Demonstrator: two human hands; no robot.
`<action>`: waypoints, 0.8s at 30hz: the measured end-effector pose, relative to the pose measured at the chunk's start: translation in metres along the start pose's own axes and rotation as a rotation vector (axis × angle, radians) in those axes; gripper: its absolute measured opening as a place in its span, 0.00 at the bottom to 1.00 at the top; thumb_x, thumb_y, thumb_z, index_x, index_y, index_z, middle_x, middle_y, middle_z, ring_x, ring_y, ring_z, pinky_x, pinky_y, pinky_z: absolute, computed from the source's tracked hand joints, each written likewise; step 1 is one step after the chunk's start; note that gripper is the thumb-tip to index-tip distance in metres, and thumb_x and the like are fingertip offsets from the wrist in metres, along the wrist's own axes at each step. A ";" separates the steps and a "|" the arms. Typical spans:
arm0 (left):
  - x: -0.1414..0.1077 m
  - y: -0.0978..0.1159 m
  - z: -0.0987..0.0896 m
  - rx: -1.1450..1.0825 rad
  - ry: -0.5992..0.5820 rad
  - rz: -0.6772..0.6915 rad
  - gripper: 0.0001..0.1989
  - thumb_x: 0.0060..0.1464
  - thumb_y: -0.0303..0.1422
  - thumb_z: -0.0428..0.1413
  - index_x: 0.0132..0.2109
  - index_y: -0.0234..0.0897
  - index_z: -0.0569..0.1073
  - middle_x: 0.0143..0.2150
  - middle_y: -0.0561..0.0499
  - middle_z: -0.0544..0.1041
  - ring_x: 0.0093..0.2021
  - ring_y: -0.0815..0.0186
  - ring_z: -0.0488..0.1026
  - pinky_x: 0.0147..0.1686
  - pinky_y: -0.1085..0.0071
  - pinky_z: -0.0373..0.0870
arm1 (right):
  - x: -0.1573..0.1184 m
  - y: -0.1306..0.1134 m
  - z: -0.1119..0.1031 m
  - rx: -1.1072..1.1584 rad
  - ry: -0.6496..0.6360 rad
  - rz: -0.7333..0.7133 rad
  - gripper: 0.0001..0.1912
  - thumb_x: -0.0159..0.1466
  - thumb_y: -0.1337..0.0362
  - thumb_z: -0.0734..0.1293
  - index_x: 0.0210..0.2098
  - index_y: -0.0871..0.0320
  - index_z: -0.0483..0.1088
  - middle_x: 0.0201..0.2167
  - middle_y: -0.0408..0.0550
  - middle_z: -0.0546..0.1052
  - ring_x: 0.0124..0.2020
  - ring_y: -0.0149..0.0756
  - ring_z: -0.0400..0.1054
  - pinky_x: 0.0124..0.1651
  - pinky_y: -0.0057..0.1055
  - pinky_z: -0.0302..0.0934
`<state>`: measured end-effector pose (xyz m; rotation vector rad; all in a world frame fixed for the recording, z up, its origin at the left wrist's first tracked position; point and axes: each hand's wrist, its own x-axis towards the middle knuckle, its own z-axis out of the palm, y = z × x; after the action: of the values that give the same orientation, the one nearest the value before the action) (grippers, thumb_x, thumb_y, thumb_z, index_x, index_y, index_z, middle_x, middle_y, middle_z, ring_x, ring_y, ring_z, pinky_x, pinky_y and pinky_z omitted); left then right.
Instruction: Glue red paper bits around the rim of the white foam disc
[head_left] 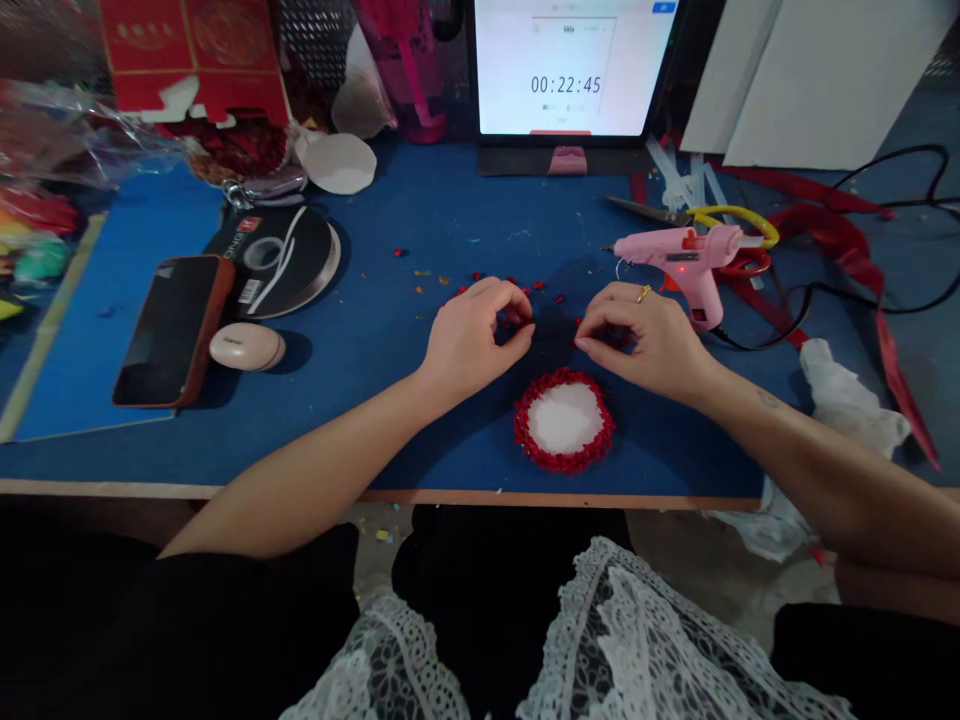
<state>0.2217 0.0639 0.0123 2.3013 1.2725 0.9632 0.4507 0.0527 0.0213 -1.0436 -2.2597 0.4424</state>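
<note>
A white disc [564, 418] with a ruffled red border [534, 455] lies flat near the table's front edge, below and between my hands. My left hand [480, 330] is curled above the table, its thumb and index fingertip close together; whatever they hold, if anything, is hidden. Small red pieces [538, 287] lie scattered beside and behind its fingers. My right hand [637, 325], wearing a ring, is pinched at the fingertips, with a small red piece [577, 324] showing there. Neither hand touches the disc. A pink glue gun [679, 258] with a lit red light lies just beyond my right hand.
Scissors [731, 218] and red ribbon [844, 240] lie around the glue gun, with a black cord [806, 300]. At left are a phone [172, 330], a pale oval case [247, 346] and a ribbon spool [274, 260]. A tablet [570, 70] stands behind; crumpled white plastic [847, 400] lies right.
</note>
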 end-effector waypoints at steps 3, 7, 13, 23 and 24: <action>0.000 0.002 -0.001 -0.005 0.088 0.059 0.05 0.51 0.26 0.60 0.29 0.34 0.71 0.29 0.55 0.73 0.24 0.75 0.64 0.28 0.76 0.63 | 0.000 -0.004 -0.006 0.293 -0.019 0.218 0.07 0.61 0.62 0.68 0.30 0.58 0.72 0.29 0.45 0.72 0.26 0.30 0.61 0.28 0.30 0.54; -0.003 0.005 -0.001 -0.016 0.139 0.188 0.12 0.54 0.23 0.58 0.46 0.35 0.76 0.37 0.53 0.78 0.21 0.78 0.60 0.28 0.76 0.67 | 0.001 -0.012 -0.011 0.630 -0.028 0.468 0.09 0.59 0.59 0.70 0.28 0.57 0.70 0.24 0.41 0.68 0.24 0.27 0.57 0.25 0.28 0.49; -0.011 0.014 -0.003 0.068 0.231 0.503 0.08 0.60 0.28 0.57 0.46 0.39 0.76 0.40 0.52 0.79 0.37 0.72 0.77 0.37 0.77 0.74 | 0.003 -0.024 -0.013 0.811 -0.183 0.613 0.12 0.56 0.58 0.71 0.26 0.58 0.68 0.21 0.39 0.67 0.21 0.24 0.52 0.22 0.25 0.43; -0.014 0.016 0.002 0.111 0.181 0.611 0.05 0.63 0.31 0.55 0.40 0.38 0.76 0.34 0.53 0.80 0.32 0.73 0.77 0.33 0.79 0.72 | -0.003 -0.023 -0.008 0.628 -0.252 0.464 0.11 0.58 0.57 0.71 0.28 0.58 0.70 0.22 0.39 0.69 0.24 0.27 0.59 0.26 0.26 0.52; -0.014 0.016 0.001 0.121 0.180 0.618 0.05 0.63 0.31 0.55 0.40 0.38 0.76 0.34 0.54 0.80 0.32 0.73 0.77 0.33 0.79 0.72 | -0.004 -0.023 -0.008 0.617 -0.253 0.463 0.10 0.58 0.57 0.71 0.28 0.58 0.70 0.22 0.39 0.69 0.23 0.26 0.58 0.26 0.26 0.52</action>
<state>0.2272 0.0436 0.0153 2.8267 0.6838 1.3377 0.4443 0.0356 0.0378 -1.2020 -1.8520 1.4280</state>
